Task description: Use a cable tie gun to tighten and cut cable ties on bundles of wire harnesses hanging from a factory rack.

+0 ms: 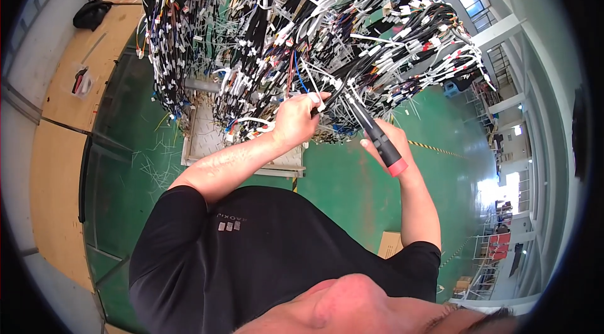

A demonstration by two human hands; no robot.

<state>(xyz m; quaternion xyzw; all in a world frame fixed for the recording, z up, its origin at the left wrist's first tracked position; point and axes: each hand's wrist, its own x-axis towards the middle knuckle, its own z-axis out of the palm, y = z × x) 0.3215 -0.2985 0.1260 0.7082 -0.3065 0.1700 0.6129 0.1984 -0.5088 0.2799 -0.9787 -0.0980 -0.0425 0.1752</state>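
Bundles of black and white cables (pixel 277 38) with white connectors and red marks hang in front of me. My left hand (pixel 298 118) is closed at the lower part of the bundles, its thumb and fingers pinched on a thin black cable, with a white strip beside the fingertips. To its right, my right hand (pixel 391 142) wraps round a black hand tool (pixel 381 140) with a red end cap and a slim metal nose. The nose points up and left at the cables, a little apart from my left fingers. Whether it touches a cable I cannot tell.
A pale tray (pixel 200 139) with loose bits stands under the bundles. White offcuts (pixel 157 161) lie on the green floor. At the left is a wooden table (pixel 60 176) with a black bag (pixel 92 14). A cardboard box (pixel 389 244) sits on the floor at the right.
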